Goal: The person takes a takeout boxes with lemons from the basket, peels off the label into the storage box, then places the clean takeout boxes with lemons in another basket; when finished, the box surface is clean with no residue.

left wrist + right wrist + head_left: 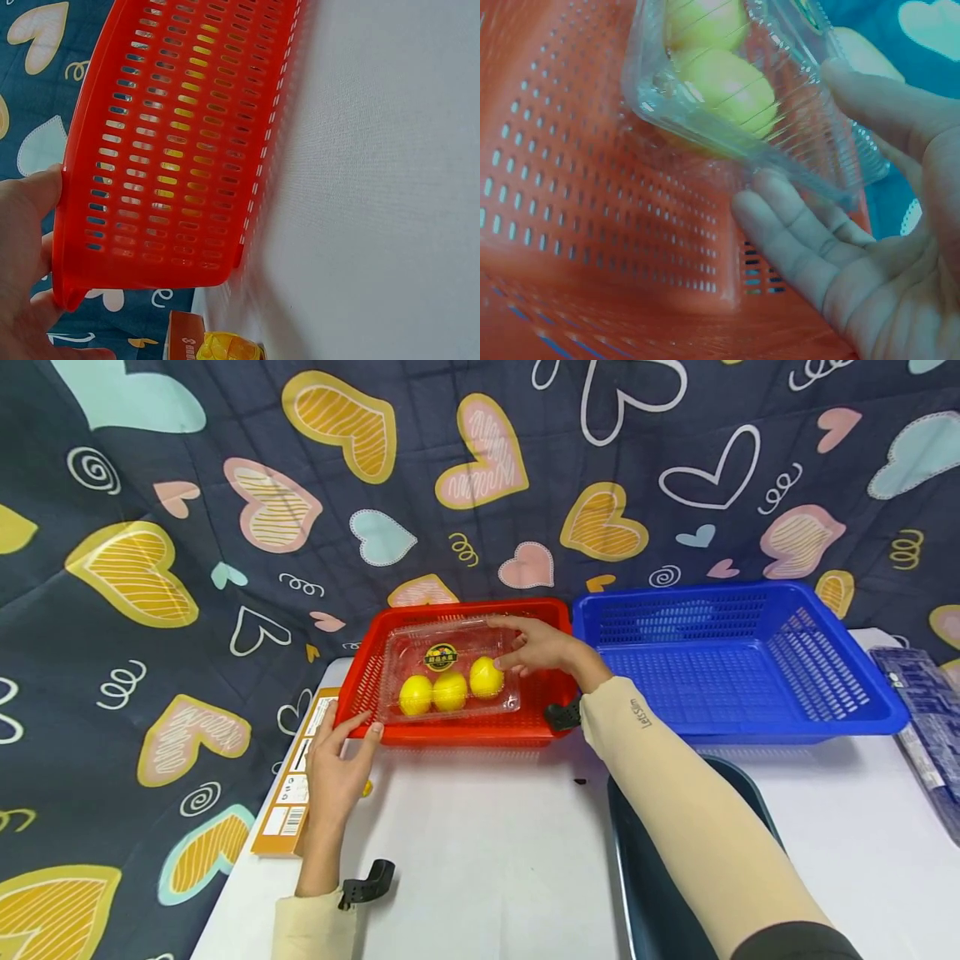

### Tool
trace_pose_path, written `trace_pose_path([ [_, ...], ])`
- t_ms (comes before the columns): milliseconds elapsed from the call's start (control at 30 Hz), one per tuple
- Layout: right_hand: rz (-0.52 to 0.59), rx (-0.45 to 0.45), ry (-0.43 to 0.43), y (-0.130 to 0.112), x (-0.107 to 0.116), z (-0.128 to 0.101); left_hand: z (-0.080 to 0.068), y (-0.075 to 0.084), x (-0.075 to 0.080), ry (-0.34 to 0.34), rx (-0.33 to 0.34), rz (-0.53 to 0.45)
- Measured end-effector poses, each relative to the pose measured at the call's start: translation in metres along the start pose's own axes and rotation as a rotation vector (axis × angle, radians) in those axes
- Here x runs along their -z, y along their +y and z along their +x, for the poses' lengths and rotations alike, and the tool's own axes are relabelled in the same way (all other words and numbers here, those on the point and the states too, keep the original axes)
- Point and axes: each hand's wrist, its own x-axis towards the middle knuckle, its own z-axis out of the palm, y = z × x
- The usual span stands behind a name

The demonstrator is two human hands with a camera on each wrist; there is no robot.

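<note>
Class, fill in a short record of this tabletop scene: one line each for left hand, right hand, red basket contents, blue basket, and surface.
Left hand: grips the front left corner of the red basket, thumb on the rim.
Right hand: holds the right end of the clear clamshell box.
Red basket contents: the clamshell box with three lemons.
Blue basket: right of the red one, nothing seen inside.
Surface: white table.

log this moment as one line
left hand grips red basket corner | right hand holds clear lemon box in basket | blue basket beside
</note>
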Motion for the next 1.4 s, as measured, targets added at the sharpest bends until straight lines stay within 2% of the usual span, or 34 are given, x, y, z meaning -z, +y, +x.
trace_pose_path([
  [267, 0.127, -0.023, 0.028, -0.002, -0.004, -0.005, 0.0, 0.001, 0.001, -0.004, 0.002, -0.015],
  [533, 0.145, -0.007, 0.079, -0.002, -0.005, -0.005, 0.0, 0.002, 0.001, -0.004, -0.006, -0.017],
  [900, 0.14, 0.087, 0.178, -0.002, -0.002, -0.009, -0.001, 0.004, 0.001, -0.015, 0.012, 0.001],
  [1100, 0.124, 0.1, 0.236, 0.0, 0.007, -0.02, -0.001, 0.003, 0.001, -0.005, -0.006, -0.005],
  [1400, 0.14, 0.141, 0.298, -0.004, 0.021, -0.042, -0.001, 0.002, 0.0, -0.014, 0.014, 0.01],
])
